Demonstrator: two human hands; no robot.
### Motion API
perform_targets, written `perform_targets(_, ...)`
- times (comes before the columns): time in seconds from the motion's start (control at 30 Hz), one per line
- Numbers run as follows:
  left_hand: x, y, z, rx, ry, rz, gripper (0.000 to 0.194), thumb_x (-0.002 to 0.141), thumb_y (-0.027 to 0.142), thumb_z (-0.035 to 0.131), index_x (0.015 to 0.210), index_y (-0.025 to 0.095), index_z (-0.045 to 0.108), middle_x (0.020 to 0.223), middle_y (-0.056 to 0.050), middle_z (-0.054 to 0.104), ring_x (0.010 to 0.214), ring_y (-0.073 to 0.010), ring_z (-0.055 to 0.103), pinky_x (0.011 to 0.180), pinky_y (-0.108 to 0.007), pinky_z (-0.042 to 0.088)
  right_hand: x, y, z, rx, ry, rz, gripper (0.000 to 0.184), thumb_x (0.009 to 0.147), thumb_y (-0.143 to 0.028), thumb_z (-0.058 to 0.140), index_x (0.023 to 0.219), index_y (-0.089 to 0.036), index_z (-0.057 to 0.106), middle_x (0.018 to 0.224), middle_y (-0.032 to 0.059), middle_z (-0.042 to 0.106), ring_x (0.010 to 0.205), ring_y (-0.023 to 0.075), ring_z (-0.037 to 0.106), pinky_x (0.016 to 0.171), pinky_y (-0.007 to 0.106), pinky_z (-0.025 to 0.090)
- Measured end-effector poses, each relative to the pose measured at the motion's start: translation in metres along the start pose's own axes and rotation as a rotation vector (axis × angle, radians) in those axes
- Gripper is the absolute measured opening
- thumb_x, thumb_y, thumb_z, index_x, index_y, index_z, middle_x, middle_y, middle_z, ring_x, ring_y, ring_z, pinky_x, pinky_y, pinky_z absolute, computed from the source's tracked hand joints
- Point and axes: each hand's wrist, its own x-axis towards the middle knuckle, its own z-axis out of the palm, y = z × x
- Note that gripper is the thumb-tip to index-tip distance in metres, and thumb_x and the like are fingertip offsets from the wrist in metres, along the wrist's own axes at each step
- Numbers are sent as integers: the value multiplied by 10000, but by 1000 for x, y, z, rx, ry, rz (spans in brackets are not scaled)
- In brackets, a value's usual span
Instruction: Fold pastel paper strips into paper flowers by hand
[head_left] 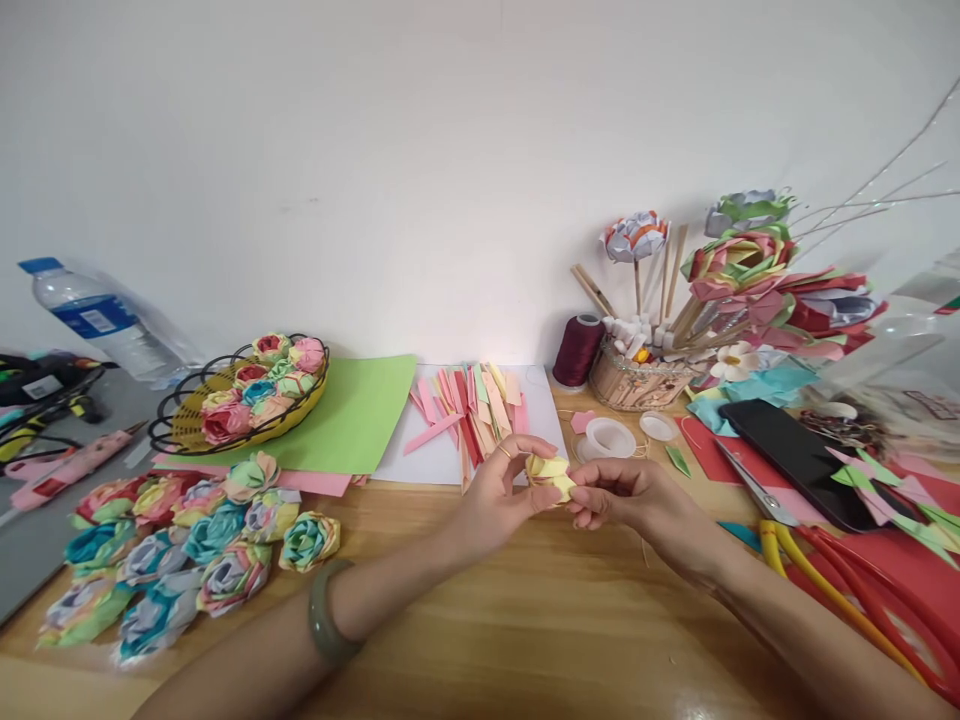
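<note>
Both my hands meet over the wooden table (480,620) around a small folded yellow paper piece (550,474). My left hand (499,490), with a ring on one finger and a green bangle at the wrist, pinches the piece from the left. My right hand (619,495) pinches it from the right, fingers curled. Just behind them lies a pile of pink, orange and yellow paper strips (472,405) on a white sheet (420,455).
Several finished paper roses (187,545) lie at the left, more in a wire basket (169,425) on green paper (360,415). A water bottle (97,320), thread spool (577,350), tape rolls (609,438), a basket of flower stems (637,380), scissors (757,490) and a phone (802,455) surround them.
</note>
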Motion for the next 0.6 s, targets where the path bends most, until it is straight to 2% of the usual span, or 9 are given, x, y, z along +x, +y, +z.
perform_targets(0.13, 0, 3, 0, -45, 2, -64, 237, 732, 281, 611, 910, 191, 483, 953, -34, 494, 880, -147, 484, 740, -265, 412, 0, -2, 1, 13, 8, 20, 272, 597, -365, 741, 711, -134, 653, 659, 1, 620, 584, 94, 569, 569, 217, 442)
perform_targets(0.33, 0, 3, 2, -28, 0, -38, 188, 734, 233, 610, 878, 181, 501, 952, -33, 491, 891, -139, 477, 808, -268, 373, 1, -3, 5, 29, 46, 43, 264, 507, -304, 794, 602, -131, 618, 517, -30, 589, 493, 73, 531, 522, 205, 431)
perform_targets(0.6, 0, 1, 0, -58, 21, -84, 216, 719, 249, 626, 890, 189, 508, 953, -33, 514, 902, -150, 488, 796, -269, 381, 1, 1, 5, 46, 35, 14, 258, 554, -339, 761, 649, -126, 653, 570, -22, 612, 520, 69, 545, 538, 202, 430)
